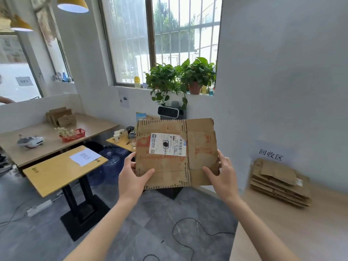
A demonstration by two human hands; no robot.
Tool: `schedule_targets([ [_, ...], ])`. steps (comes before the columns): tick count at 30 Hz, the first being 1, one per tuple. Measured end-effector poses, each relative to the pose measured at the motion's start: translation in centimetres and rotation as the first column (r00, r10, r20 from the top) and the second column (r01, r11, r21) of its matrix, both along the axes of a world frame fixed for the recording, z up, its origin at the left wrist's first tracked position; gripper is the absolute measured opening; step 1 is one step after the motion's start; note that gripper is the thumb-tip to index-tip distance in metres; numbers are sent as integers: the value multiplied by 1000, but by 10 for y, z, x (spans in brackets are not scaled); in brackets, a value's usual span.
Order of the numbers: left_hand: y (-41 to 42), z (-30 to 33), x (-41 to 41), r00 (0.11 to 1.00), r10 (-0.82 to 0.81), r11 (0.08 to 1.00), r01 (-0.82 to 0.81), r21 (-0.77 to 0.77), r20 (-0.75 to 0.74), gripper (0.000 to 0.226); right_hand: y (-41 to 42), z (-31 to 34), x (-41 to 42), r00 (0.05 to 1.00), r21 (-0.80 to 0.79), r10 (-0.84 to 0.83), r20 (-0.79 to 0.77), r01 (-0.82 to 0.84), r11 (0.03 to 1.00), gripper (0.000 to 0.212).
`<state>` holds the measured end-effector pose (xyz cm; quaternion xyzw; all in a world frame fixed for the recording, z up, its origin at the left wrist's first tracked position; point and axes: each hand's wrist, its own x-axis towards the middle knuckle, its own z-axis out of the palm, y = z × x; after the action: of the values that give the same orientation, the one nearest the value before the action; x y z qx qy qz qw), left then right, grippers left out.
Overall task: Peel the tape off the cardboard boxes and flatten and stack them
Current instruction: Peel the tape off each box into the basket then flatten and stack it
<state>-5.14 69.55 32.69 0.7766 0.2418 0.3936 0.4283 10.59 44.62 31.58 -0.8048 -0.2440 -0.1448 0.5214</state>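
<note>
Currently both hands, left hand (pixel 134 178) and right hand (pixel 222 176), grip the flattened box (pixel 175 153). Keep it flat; align it onto the stack (pixel 278 183) at 3 o'clock.

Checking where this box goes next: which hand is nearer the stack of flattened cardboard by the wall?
Right. The right hand grips the held box's right edge, nearest the stack. The left hand grips its lower-left edge, farther away.

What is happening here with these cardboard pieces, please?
A person holds a flattened cardboard box upright in the air, left hand and right hand gripping its lower corners. A shipping label is still on it. A stack of flattened boxes already lies on the counter to the right.
</note>
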Motion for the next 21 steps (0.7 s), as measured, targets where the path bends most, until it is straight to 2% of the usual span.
schedule_targets([
  [5,58,2,81,999,-35,999,36,25,-18,82,57,-8,66,999,42,-46,-22,47,998,81],
  [9,84,10,149,993,-108,992,111,65,-46,83,72,-8,117,994,39,-104,-38,106,994,81],
  [17,70,5,261,948,-313,948,315,41,-46,81,39,-4,177,955,5,-294,-47,295,956,81],
  [21,48,-3,316,902,-427,904,428,1,-65,81,8,-6,195,906,-35,-421,-46,419,907,81],
])
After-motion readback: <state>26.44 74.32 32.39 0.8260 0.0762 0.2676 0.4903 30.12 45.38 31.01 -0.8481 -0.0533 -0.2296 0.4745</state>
